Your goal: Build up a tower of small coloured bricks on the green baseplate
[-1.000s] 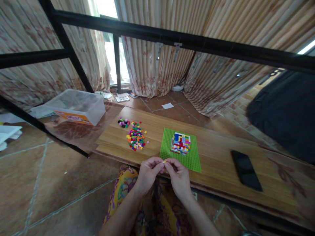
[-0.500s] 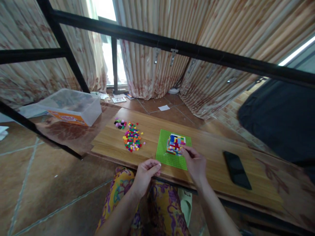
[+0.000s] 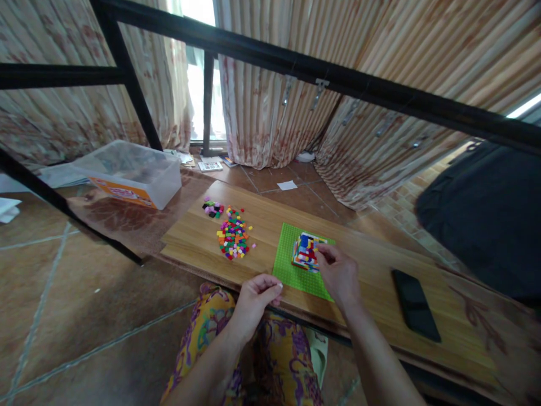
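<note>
A small block structure of multicoloured building bricks (image 3: pixel 305 260) stands on a green baseplate (image 3: pixel 287 275). My right hand (image 3: pixel 340 277) reaches over the plate's right side, thumb and forefinger pinched at the structure's upper right edge. A yellow speck shows by those fingertips; whether it is held or part of the structure is unclear. My left hand (image 3: pixel 257 296) is closed in a pinch at the table's front edge, by the plate's near left corner. A tiny white brick (image 3: pixel 280 286) pokes out between its thumb and finger.
Loose bricks (image 3: pixel 234 235) lie in a pile on the wooden table (image 3: pixel 253 217), with a smaller heap (image 3: pixel 213 207) behind. A black phone (image 3: pixel 415 304) rests at the right. Beyond the table are a clear plastic bin (image 3: pixel 164 183) and a black metal frame (image 3: pixel 262 59).
My right fingertips have shifted slightly back along the structure's right side. My left hand keeps its pinch. The whole view has swung a little, so most things appear farther right.
</note>
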Demonstrator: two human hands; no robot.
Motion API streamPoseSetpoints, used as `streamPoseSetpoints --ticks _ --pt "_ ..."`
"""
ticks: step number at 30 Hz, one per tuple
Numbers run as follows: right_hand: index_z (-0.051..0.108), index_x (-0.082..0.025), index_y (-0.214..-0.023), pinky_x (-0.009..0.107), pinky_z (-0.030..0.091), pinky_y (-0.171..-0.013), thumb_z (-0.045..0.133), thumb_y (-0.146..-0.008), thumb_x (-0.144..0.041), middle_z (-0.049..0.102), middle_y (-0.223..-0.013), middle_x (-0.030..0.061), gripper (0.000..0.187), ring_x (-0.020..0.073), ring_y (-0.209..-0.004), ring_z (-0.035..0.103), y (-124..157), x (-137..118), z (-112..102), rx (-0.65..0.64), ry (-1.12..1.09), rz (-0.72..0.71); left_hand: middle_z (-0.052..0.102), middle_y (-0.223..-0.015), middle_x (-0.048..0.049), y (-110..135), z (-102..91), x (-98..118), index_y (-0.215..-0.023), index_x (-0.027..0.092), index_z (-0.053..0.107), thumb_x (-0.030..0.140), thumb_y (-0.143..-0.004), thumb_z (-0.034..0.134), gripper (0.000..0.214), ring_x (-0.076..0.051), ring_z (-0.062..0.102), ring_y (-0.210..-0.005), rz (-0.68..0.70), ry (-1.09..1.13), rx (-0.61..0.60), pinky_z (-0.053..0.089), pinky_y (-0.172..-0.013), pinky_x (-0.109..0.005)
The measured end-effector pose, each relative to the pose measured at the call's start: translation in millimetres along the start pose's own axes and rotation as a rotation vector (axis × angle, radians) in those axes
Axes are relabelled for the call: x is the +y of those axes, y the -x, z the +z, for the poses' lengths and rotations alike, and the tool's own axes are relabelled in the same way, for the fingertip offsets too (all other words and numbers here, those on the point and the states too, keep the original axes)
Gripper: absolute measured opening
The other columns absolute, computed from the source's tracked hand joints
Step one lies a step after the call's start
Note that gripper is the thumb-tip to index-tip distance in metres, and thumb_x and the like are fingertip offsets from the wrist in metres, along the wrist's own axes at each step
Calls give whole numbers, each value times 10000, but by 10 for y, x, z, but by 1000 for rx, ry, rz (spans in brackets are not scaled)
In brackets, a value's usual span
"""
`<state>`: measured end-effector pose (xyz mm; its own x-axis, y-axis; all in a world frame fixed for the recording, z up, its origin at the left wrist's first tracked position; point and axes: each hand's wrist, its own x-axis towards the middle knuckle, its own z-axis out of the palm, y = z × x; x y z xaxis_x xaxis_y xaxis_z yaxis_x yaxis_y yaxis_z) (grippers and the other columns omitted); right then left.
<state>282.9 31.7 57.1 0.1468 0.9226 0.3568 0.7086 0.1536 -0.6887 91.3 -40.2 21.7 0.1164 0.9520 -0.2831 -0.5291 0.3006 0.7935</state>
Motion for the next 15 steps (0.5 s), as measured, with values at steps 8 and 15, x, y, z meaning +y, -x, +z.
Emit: streamPoseSetpoints --ticks 8,15 --pt "706 -192 -839 336 494 -734 515 -851 -324 710 -861 70 233 202 -761 641 -57 -40 -49 -103 129 -176 612 -608 20 22 14 30 -750 136 689 300 -672 792 209 -76 534 -549 2 10 6 430 -562 -196" --pt "705 -207 -842 316 497 -735 520 -865 -291 704 -858 54 205 191 -774 641 -32 -61 13 -83 132 -201 616 -618 19 17 5 24 -758 136 694 299 -668 797 213 -76 536 -561 -11 15 12 442 -574 -199"
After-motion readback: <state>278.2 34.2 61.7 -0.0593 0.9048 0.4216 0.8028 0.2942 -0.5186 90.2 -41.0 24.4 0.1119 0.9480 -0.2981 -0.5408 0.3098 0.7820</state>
